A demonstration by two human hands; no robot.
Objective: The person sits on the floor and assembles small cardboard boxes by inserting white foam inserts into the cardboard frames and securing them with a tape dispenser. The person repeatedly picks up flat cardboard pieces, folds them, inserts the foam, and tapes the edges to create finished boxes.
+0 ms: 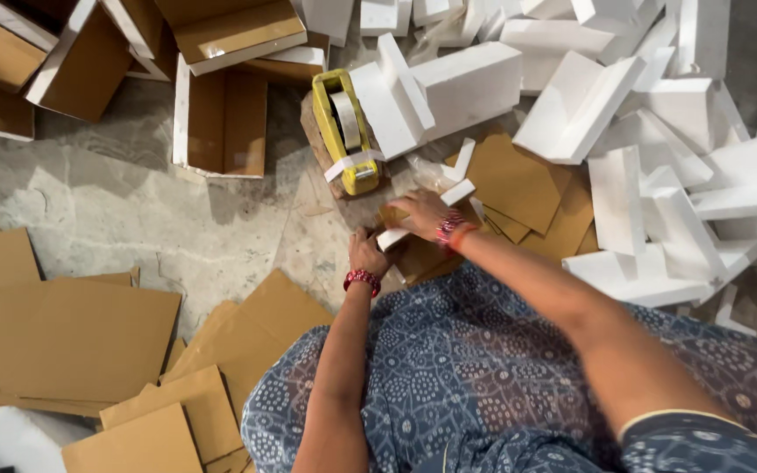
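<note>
The person sits on the stone floor (133, 210) with both hands low in front of the knees, working on a small brown cardboard piece (422, 256) and a narrow white foam strip (393, 237) laid against it. The left hand (367, 254) is curled over the near end of the strip, fingers bent down onto it; the right hand (424, 213) lies flatter on top of the cardboard, fingers spread and pressing, though whether it actually pinches anything I cannot tell from here. The yellow tape dispenser (343, 131) stands just beyond the hands, a tongue of white tape hanging off its front edge (nothing on the piece looks taped yet, as far as I can judge). So the piece seems early on: foam being set against card, the fastening not done. Open trays (221, 123) lie up to the left, flat sheets (81, 342) near left, and a big heap of foam blocks (659, 131) to the right, so plenty remains. The underside of the piece is hidden by the hands, and the lap in patterned cloth (484, 368) cuts off the near edge.
</note>
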